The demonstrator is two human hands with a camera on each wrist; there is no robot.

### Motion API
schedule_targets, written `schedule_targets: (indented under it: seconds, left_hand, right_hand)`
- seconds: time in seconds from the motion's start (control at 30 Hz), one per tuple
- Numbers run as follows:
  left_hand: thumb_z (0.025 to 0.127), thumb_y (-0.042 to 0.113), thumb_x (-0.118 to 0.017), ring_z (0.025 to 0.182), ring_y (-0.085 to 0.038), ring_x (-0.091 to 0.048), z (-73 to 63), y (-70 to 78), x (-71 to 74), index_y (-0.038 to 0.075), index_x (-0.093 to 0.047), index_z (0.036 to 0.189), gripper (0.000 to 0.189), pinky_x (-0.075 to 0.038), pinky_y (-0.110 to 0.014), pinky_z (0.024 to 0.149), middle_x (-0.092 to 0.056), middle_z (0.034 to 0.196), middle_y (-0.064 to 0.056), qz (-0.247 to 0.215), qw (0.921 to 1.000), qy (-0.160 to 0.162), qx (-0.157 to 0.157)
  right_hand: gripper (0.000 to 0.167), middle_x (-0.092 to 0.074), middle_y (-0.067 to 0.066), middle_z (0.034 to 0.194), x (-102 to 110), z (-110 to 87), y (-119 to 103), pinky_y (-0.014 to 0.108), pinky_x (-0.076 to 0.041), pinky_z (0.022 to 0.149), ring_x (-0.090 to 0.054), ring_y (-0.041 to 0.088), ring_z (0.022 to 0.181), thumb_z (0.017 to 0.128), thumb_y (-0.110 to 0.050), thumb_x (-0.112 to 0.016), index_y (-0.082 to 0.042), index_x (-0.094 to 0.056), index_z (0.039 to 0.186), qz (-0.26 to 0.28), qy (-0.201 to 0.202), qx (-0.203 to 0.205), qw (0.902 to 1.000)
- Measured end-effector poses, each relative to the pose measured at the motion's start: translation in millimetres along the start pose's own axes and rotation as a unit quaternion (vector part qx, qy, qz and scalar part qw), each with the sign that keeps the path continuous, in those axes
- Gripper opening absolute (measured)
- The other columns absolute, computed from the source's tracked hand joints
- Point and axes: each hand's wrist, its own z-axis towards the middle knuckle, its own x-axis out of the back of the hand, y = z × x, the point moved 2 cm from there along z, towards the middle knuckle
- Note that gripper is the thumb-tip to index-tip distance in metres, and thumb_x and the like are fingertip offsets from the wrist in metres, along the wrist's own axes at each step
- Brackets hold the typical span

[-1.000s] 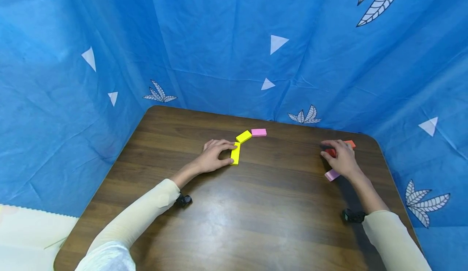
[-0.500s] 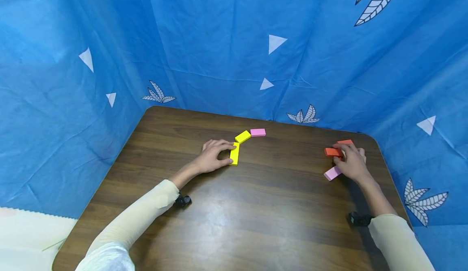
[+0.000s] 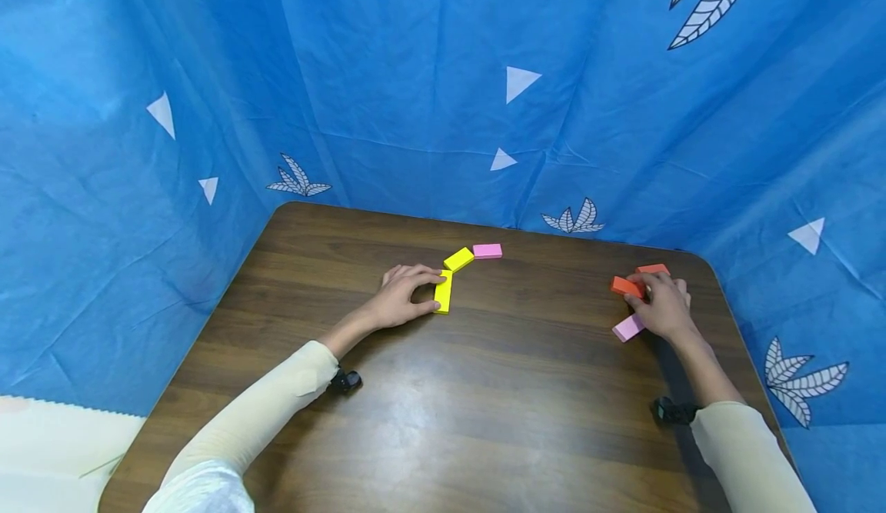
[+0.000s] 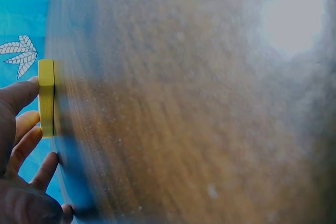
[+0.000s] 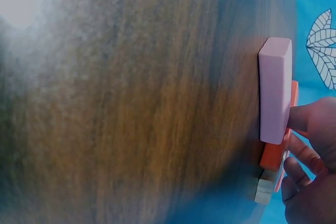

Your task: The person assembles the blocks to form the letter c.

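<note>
My left hand (image 3: 404, 298) holds a yellow block (image 3: 443, 293) lying flat on the table, thumb at its near end and a fingertip at its far end. In the left wrist view the thumb meets the side of that yellow block (image 4: 46, 98). My right hand (image 3: 663, 305) pinches an orange block (image 3: 626, 287) between thumb and forefinger. Behind it lies another orange block (image 3: 654, 269), and a lilac block (image 3: 627, 328) sits nearer, partly under the hand. The right wrist view shows the lilac block (image 5: 275, 90) in front, with a pale wood-coloured block (image 5: 264, 188) beyond.
A second yellow block (image 3: 459, 259) and a pink block (image 3: 487, 251) continue from the far end of the held yellow one, end to end at angles. The brown wooden table (image 3: 429, 421) ends at a blue patterned cloth (image 3: 388, 98) behind and at the sides.
My right hand first shifted right, bringing the orange block and its neighbours into view; the held block has since turned slightly. My left hand stays on the yellow block.
</note>
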Motion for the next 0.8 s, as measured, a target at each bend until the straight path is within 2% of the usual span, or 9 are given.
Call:
schedule_targets:
  seconds: [0.23, 0.53, 0.67, 0.8]
  left_hand:
    - [0.099, 0.037, -0.079, 0.150, -0.032, -0.049, -0.7, -0.8, -0.2, 0.022, -0.066, 0.148, 0.053, -0.019, -0.071, 0.127, -0.060, 0.159, 0.002, -0.004, 1.0000, 0.003, 0.000]
    - [0.099, 0.035, -0.079, 0.150, -0.032, -0.048, -0.3, -0.8, 0.2, 0.023, -0.065, 0.149, 0.053, -0.020, -0.071, 0.125, -0.060, 0.158, 0.002, -0.010, 1.0000, 0.002, -0.001]
    - [0.099, 0.035, -0.079, 0.149, -0.031, -0.049, -0.5, -0.8, 0.2, 0.023, -0.066, 0.149, 0.053, -0.021, -0.072, 0.124, -0.060, 0.158, 0.003, -0.009, 0.9999, 0.004, -0.003]
    - [0.099, 0.035, -0.079, 0.149, -0.031, -0.049, -0.9, -0.6, 0.3, 0.023, -0.066, 0.149, 0.053, -0.021, -0.071, 0.124, -0.060, 0.158, 0.002, -0.008, 1.0000, 0.002, -0.002]
  right_hand:
    - [0.040, -0.054, 0.038, 0.137, 1, 0.9, -3, 0.060, -0.026, 0.085, -0.038, 0.052, 0.110, 0.100, -0.013, -0.073, 0.002, -0.065, 0.135, 0.001, 0.000, -0.002, 1.0000]
    - [0.038, -0.053, 0.039, 0.145, 4, 5.3, -14, 0.067, -0.028, 0.092, -0.038, 0.056, 0.120, 0.102, -0.014, -0.071, 0.001, -0.065, 0.137, 0.011, 0.003, 0.014, 0.9998]
    - [0.039, -0.055, 0.038, 0.139, 1, 7.3, -20, 0.067, -0.028, 0.092, -0.040, 0.055, 0.118, 0.101, -0.014, -0.072, 0.002, -0.065, 0.136, 0.018, 0.006, 0.026, 0.9995]
    - [0.038, -0.060, 0.037, 0.129, -1, 9.7, -26, 0.069, -0.031, 0.100, -0.047, 0.054, 0.117, 0.100, -0.009, -0.074, 0.005, -0.066, 0.134, 0.033, 0.009, 0.054, 0.9980]
